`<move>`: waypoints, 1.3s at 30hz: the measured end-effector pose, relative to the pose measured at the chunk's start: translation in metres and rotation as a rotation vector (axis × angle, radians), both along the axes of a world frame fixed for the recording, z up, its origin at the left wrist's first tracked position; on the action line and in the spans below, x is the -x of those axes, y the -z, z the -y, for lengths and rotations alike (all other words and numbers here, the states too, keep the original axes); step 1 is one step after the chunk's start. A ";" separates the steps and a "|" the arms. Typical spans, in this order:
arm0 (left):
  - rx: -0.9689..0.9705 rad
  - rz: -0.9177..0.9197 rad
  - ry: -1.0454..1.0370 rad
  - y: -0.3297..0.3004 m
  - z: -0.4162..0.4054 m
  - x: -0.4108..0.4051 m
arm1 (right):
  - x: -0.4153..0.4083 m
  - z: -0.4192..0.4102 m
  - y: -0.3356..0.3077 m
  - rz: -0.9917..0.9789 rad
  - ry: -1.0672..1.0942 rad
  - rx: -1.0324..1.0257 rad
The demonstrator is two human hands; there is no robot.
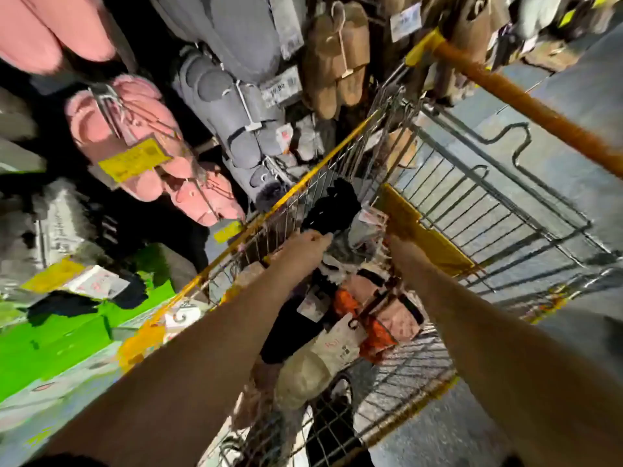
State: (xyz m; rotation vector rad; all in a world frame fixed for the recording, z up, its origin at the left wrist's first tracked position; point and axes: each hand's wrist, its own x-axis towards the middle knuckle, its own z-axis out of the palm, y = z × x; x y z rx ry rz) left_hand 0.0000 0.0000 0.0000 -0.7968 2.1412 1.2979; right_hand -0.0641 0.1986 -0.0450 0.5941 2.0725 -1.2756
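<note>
Shop aisle; wire cart [337,153]. Packets [340,338] heaped under both forearms. Left hand [308,247] pinches black item [332,205] atop the heap. Right hand [393,242] just beside, buried among goods; grip cannot be told. Beyond the hands: pink slippers [135,129] and grey slippers [229,106] on hooks.

Left hand [308,246] grips a black fuzzy item [332,205] in the cart [472,210] — right hand [393,243] alongside, fingers hidden.

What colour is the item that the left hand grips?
Black; the head view shows the item best.
</note>
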 end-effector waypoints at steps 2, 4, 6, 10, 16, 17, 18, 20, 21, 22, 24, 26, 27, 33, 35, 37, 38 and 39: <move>-0.027 0.057 -0.002 0.006 -0.010 0.016 | 0.013 0.004 0.015 0.121 0.132 0.123; -0.032 0.106 0.013 0.010 -0.019 0.025 | 0.024 0.008 0.026 0.186 0.149 0.227; -0.049 0.111 -0.013 0.016 -0.029 0.028 | 0.031 0.013 0.040 0.241 0.117 0.271; -0.065 0.035 -0.060 0.033 -0.038 0.030 | 0.037 0.020 0.070 0.306 0.150 0.373; -0.086 0.014 -0.122 0.054 -0.047 0.016 | 0.014 0.014 0.049 0.337 0.241 0.434; -0.080 0.019 -0.129 0.060 -0.050 0.015 | 0.010 0.012 0.047 0.318 0.257 0.428; -0.074 0.018 -0.141 0.062 -0.053 0.013 | 0.006 0.007 0.051 0.322 0.294 0.430; -0.098 0.019 -0.155 0.061 -0.057 0.011 | 0.004 -0.004 0.060 0.352 0.344 0.446; -0.127 0.039 -0.153 0.062 -0.058 0.010 | 0.006 -0.007 0.066 0.378 0.371 0.441; -0.157 0.061 -0.153 0.062 -0.059 0.009 | 0.007 -0.010 0.070 0.392 0.375 0.432; -0.215 0.130 -0.131 0.065 -0.062 0.008 | 0.005 -0.019 0.074 0.408 0.363 0.408; -0.240 0.171 -0.095 0.070 -0.066 0.011 | 0.004 -0.023 0.077 0.425 0.350 0.445; -0.231 0.171 -0.082 0.073 -0.068 0.013 | 0.003 -0.025 0.078 0.424 0.348 0.468; 0.117 -0.004 0.044 0.091 -0.084 0.020 | 0.007 -0.035 0.076 0.453 0.304 0.500; 0.276 -0.053 -0.014 0.090 -0.086 0.020 | 0.010 -0.038 0.071 0.444 0.300 0.468; 0.174 -0.052 -0.196 0.091 -0.080 0.022 | 0.014 -0.040 0.067 0.459 0.281 0.461; 0.074 -0.043 -0.280 0.091 -0.077 0.025 | 0.016 -0.041 0.065 0.463 0.262 0.453; -0.012 -0.022 -0.318 0.092 -0.074 0.027 | 0.017 -0.042 0.066 0.466 0.250 0.454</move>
